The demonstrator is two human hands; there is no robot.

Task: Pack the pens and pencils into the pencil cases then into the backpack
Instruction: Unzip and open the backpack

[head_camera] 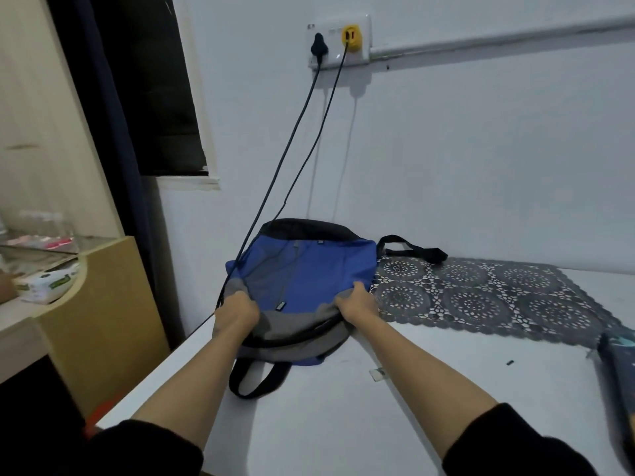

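- A wooden shelf unit [103,304] stands at the far left, with a white and green packet [51,285] lying on its top
- Beside it, a dark window [154,97] is set into the pale wall
- A socket plate [338,41] sits high on the wall and holds a black plug [319,44] and a yellow adapter [351,36]; two dark cables [275,187] run down from them, across the left side of the backpack and past the table edge
- The left hand [237,312] grips the near left edge of the backpack, its fingers curled tight into the grey fabric
- The backpack [309,269], blue with a grey band and a black top, lies flat on the white table [378,407] at its back left part, with a black loop [254,376] hanging towards the viewer
- The right hand [357,302] clamps the near right corner of the backpack, thumb on top and fingers tucked under the cloth
- A black strap [412,249] trails off the backpack's far right corner onto a grey lace mat [481,297], which touches the bag's right side
- A small black bit [510,362] lies on the bare table in front of the mat
- A dark, blurred object [618,365] lies at the right edge; I cannot tell what it is
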